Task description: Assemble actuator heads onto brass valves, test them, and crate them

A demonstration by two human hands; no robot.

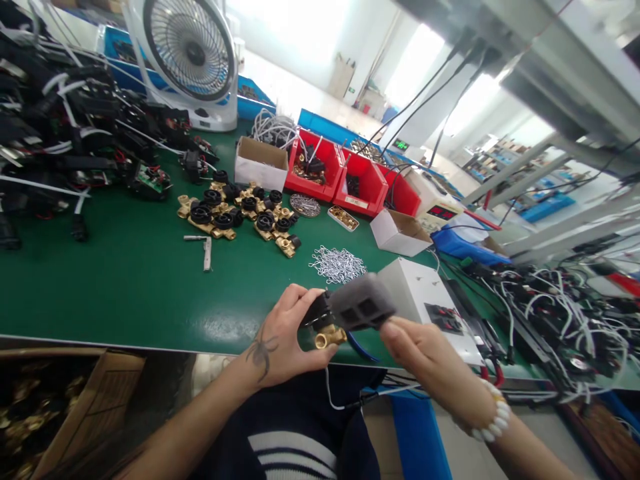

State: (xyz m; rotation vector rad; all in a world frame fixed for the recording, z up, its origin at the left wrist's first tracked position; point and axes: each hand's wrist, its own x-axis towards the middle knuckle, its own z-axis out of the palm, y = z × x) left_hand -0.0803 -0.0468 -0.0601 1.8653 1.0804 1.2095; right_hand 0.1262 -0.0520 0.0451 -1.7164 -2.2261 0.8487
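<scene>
At the table's front edge, my left hand [283, 333] grips a brass valve fitting [330, 337] with a black part on it, thumb below and fingers over the top. My right hand [425, 353] is closed on the near end of a dark grey piece with square openings [364, 301], slightly blurred. That piece reaches over to the black part of the valve; whether they touch or are joined I cannot tell. A heap of small silver wire clips [339, 265] lies just beyond. Under the hands, a white cable [330, 390] hangs down.
Brass valves with black caps [220, 213] cluster behind, near a small metal tool [207, 252]. Red bins [315, 167], white boxes [400, 230] and a fan [190, 53] line the back. A grey control box [415, 287] stands right; cabled black assemblies [75, 140] fill the left.
</scene>
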